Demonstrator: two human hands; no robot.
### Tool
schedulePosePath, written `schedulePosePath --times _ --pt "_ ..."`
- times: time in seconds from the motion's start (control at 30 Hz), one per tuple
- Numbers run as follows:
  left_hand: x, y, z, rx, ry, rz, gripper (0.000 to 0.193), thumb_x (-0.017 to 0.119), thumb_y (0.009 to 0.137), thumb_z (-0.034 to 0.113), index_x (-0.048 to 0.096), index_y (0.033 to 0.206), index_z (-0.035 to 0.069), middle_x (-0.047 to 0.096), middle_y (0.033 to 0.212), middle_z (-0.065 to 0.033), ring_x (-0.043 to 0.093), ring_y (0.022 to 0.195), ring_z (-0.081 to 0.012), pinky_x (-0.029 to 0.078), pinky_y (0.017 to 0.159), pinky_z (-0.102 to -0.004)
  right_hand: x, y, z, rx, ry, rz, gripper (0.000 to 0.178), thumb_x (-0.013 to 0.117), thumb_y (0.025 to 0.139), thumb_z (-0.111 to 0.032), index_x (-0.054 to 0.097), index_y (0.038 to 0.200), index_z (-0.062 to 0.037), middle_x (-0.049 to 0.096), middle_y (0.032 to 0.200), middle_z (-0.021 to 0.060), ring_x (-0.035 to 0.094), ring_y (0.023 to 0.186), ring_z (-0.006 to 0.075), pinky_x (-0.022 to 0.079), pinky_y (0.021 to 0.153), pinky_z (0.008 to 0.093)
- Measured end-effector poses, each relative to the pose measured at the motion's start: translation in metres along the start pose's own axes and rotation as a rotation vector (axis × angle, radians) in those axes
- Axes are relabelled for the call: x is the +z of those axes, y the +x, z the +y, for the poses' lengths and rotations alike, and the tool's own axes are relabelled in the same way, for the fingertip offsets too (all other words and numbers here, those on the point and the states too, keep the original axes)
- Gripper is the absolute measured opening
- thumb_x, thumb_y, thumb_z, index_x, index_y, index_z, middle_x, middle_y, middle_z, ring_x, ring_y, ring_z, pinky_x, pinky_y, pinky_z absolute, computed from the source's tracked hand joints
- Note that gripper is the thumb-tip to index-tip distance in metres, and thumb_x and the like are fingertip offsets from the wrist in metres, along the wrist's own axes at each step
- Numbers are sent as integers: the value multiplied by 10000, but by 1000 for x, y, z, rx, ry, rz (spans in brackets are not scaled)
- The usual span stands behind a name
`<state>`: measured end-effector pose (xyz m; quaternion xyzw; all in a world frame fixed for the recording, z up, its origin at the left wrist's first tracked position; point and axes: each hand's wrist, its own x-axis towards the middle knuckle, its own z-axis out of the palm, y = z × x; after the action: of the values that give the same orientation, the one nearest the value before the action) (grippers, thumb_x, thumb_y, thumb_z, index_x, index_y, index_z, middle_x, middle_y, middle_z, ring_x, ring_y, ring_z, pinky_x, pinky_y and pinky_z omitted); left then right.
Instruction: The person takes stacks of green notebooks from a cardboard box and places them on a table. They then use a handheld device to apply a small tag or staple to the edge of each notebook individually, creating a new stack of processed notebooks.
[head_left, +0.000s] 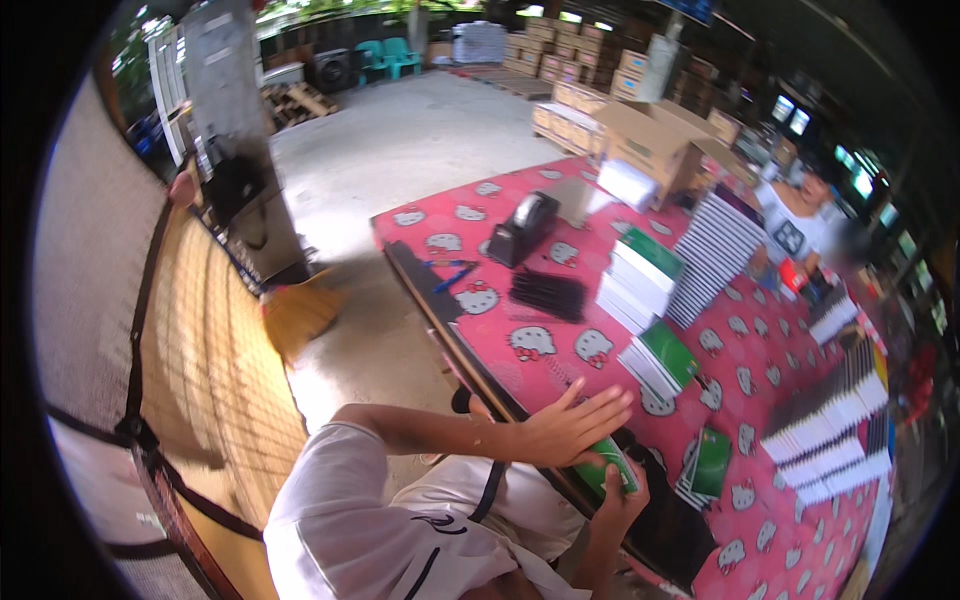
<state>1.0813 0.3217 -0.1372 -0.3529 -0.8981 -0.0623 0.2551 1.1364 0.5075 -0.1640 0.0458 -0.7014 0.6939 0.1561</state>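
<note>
Gripping the green book near its end, the right hand has its thumb on the cover and its fingers closed round the edge. The left hand lies across the other end, fingers straight and not curled round anything. The book is above the near edge of the table, close to a black item whose kind I cannot tell.

Just beyond the hands are two low piles of green books, the nearer pile and the farther pile. Behind these are a taller green-topped stack and, beside it, a high stack with dark edges. More stacks stand to the right.

Pens lie toward the left, between the table's edge and a tape dispenser; a dark bundle lies near them. An open carton stands at the far end. Across the table is a co-worker in a white top.
</note>
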Motion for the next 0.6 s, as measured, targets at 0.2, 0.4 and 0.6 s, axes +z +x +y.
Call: schedulePosePath --times 0.2,0.4,0.6 --pt "1 19 -3 -2 -34 60 876 498 906 610 323 1501 -9 316 1579 -196 280 1475 -351 207 1137 -628 -2 -4 10 123 6 -49 240 701 919 -124 678 1091 43 682 943 55 603 848 115 481 771 249" --pt "-4 18 8 -7 -262 127 752 567 929 555 493 1345 -68 588 1308 -247 537 1276 -390 278 1122 -614 -29 10 14 -82 -111 16 212 696 909 -74 688 1088 39 705 962 78 633 863 118 499 795 264" --pt "-24 46 -20 -80 -463 -669 565 667 845 565 716 968 16 698 773 -174 688 829 -411 483 901 -542 -29 9 20 -25 -192 -133 170 690 899 -19 713 1064 17 734 948 90 654 863 102 510 781 254"
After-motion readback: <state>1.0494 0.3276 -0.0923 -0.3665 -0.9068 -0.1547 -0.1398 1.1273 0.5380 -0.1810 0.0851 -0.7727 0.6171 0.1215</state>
